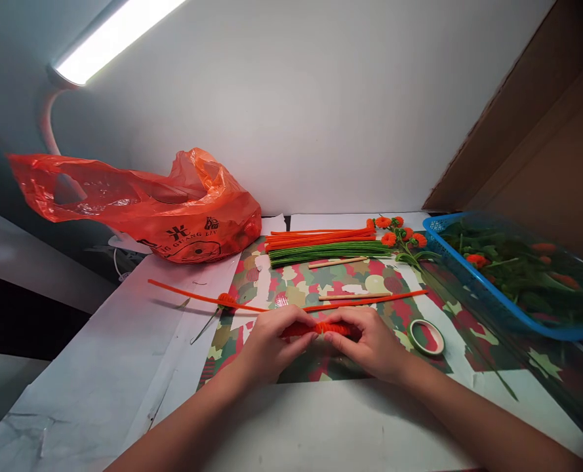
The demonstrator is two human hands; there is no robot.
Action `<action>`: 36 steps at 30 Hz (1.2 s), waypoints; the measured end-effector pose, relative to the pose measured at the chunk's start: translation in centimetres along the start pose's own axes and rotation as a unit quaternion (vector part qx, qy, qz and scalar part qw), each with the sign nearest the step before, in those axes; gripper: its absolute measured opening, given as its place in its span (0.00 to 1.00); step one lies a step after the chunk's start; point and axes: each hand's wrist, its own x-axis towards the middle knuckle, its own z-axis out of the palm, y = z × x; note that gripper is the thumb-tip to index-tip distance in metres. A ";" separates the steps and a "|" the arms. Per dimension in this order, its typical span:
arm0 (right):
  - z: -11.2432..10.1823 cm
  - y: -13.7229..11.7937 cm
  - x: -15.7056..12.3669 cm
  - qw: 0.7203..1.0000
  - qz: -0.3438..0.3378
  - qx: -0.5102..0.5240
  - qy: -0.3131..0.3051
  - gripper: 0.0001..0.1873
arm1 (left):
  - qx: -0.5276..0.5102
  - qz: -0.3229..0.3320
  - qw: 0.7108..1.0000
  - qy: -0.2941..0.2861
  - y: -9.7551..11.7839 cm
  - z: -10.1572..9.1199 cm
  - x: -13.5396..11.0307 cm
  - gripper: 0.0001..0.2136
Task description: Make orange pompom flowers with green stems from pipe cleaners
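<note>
While the left hand (282, 335), half curled, pinches one end of the coil (332, 327), the right hand (366, 337), also curled, grips the other.

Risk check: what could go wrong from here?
1. The fuzzy orange coil is pinched by the left hand and right hand; it might loosen if either eases its grip.
2. The tape roll sits close to the right forearm, which could knock it.
3. On the left, a long orange strand runs by the thin metal tool and may snag there.
</note>
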 end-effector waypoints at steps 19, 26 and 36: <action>0.7 -0.1 -0.3 0.988 0.081 0.128 0.025 0.07 | -0.027 -0.044 0.999 -0.005 0.4 0.3 0.0 0.04; 0.5 -0.4 -0.3 0.997 -0.055 -0.009 0.054 0.06 | -0.228 -0.199 0.952 -0.052 0.6 0.5 0.4 0.08; 0.6 0.1 -0.3 0.996 -0.072 0.012 0.045 0.06 | -0.353 -0.247 0.901 -0.052 -0.1 0.9 0.2 0.11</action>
